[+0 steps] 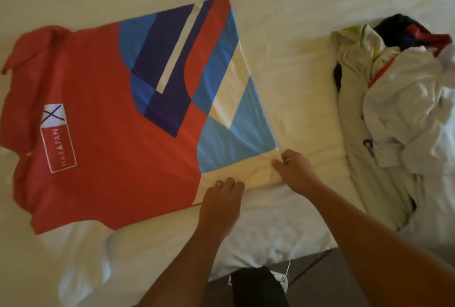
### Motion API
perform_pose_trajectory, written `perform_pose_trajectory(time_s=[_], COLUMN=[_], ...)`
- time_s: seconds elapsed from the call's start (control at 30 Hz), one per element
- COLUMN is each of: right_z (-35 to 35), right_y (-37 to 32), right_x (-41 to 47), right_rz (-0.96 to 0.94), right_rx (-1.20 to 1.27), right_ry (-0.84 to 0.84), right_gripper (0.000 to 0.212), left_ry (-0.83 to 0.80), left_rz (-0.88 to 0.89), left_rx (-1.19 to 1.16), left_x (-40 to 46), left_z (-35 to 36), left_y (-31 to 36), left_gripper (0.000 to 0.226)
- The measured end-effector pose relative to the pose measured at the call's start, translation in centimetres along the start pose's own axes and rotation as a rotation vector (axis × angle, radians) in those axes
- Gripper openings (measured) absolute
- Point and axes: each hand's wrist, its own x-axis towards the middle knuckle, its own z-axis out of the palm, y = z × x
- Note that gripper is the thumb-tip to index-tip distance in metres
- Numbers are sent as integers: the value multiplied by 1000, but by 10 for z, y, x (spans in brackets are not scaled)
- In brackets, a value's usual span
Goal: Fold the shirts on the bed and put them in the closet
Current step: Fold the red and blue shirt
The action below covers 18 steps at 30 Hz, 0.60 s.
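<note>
A red shirt [103, 114] with blue, purple and cream blocks and a "HARAPAN" logo lies spread flat on the white bed [295, 11], collar to the left, hem to the right. My left hand [221, 198] grips the near hem edge on the cream panel. My right hand [293, 171] pinches the hem's near right corner. A heap of unfolded shirts [398, 100], mostly white with dark and red pieces, sits on the bed to the right.
The bed's near edge runs along the bottom, with dark floor [320, 282] below it. A black item with a white tag [258, 287] shows at the bottom centre. A white pillow or bedding fold [98, 257] lies at the lower left.
</note>
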Motion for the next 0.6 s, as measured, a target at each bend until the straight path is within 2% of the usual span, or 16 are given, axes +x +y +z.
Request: perform_pose_trajectory(time_s=[0.13,0.23,0.3,0.43,0.6], right_z=[7,15,29,85,193], right_y=[17,4,-14,-58,-117], right_x=[-8,-27,-45,-81,-122], right_rz=[71,55,-9,-166,-249], right_rx=[-89,-203,-220,-217,-214], right_ry=[68,251,306,167,-147], right_gripper=[19,18,15,17,21], left_ry=[-13,-52,-7,267,505], left_rz=[-53,-170,-260,-439,-799], left_rx=[-93,-214,-335,-403,-183], left_x=[-2,-14,-32,-87,-177], left_z=[-1,-14,-23,-37,-52], left_y=[8,-1,-19,-82,-183], left_gripper=[6,27,30,16,24])
